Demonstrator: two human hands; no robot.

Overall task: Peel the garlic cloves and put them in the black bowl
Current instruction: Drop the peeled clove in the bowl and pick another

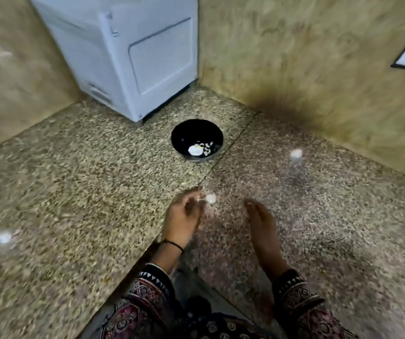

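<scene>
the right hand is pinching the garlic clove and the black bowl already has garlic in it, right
Not quite: the head view shows the left hand pinching the garlic clove; the right hand is open and holds nothing. The black bowl does already have garlic in it.

Black bowl [186, 133] upright above frame centre, white garlic pieces [195, 150] inside; 1 blurred white clove [210, 198] below it, mid-frame.

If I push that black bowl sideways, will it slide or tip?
Probably slides: the bowl sits low and wide on a glossy stone surface. It is likely light, holding only a few garlic pieces, so tipping seems unlikely.
</scene>
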